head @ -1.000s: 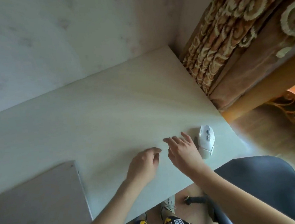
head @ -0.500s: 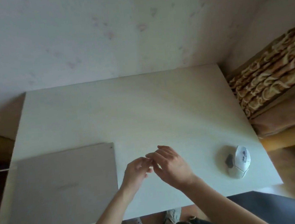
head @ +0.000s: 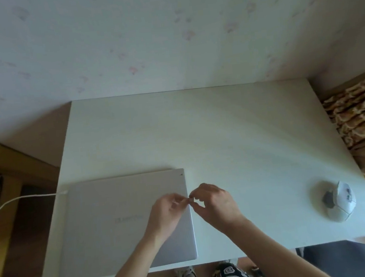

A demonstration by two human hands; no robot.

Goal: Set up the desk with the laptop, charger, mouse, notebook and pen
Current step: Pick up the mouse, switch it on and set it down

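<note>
Now laptop (head: 123, 222) shut, cable (head: 13, 201) plugged, mouse (head: 341, 202) placed. Left hand (head: 166, 213) and right hand (head: 216, 202) empty, fingertips meeting above desk (head: 222, 133). Next, probably: fetch notebook, pen.

On the desk (head: 222, 133): closed laptop (head: 109, 226) at near left, mouse (head: 341, 202) at near right, well apart. Charger cable (head: 20, 200) running off the desk's left edge from the laptop's far left corner. Both hands (head: 169, 210) over the laptop's right edge, fingertips meeting. Wall (head: 165, 37) behind.
</note>
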